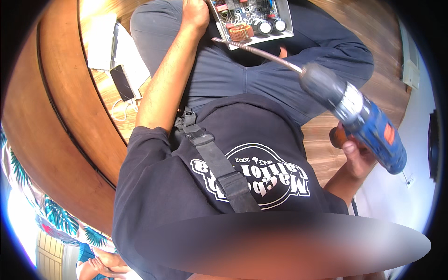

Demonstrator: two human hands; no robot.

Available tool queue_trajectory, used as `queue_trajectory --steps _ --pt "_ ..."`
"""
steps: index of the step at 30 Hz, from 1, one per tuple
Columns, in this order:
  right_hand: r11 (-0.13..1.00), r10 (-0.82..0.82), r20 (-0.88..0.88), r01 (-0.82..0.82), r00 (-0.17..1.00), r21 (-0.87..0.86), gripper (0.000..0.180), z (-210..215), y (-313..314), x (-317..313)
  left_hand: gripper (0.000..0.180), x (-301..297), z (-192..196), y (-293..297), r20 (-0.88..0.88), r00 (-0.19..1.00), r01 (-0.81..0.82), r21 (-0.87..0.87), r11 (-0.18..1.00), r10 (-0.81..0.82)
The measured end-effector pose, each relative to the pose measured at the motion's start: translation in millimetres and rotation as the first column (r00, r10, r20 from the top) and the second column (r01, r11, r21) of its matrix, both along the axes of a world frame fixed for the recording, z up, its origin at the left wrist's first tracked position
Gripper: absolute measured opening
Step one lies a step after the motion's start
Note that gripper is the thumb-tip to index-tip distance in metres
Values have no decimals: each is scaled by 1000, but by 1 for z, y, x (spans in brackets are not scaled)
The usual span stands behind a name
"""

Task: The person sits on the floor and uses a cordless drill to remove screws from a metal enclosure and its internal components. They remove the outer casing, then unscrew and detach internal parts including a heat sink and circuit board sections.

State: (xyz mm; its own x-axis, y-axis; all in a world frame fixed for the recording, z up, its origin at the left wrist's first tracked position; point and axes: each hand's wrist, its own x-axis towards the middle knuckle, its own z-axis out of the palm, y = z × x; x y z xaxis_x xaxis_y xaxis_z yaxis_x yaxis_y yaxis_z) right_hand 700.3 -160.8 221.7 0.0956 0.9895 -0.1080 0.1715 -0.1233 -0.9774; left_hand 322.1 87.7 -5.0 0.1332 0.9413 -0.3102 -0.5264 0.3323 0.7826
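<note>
My right hand (357,156) is wrapped round the grip of a blue cordless drill (368,126) with a black chuck. A long, thin drill bit (261,53) runs from the chuck toward the upper left, its tip overlapping the lower corner of an open, light-coloured metal case (261,41) in the picture; whether they touch I cannot tell. Inside the case sits a circuit board with a copper-wound coil (240,32) and black capacitors (270,26). At the case's left side, my left hand (196,16) is closed on its edge, fingers partly cut off by the picture's top.
Around my folded legs lies a wooden floor (338,161). To the left are a dark phone (122,83) with a white cable and a curved wooden furniture edge (70,93). Another person's hand (100,266) shows at lower left. A white wall (396,200) stands at the right.
</note>
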Motion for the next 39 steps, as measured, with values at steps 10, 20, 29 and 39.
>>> queue_trajectory --steps 10,20,29,39 --pt "970 188 331 -228 925 89 49 -9 44 -32 73 -2 -5 -4 -160 985 -47 121 992 66" --pt "839 290 700 -525 653 142 53 -12 74 -38 86 6 8 -11 -268 957 -97 75 992 114" --pt "864 331 611 -491 719 109 47 -16 84 -52 95 7 9 -11 -186 978 -76 98 992 93" --pt "863 327 606 -491 725 122 45 -18 91 -55 95 9 14 -14 -263 960 -72 108 991 99"
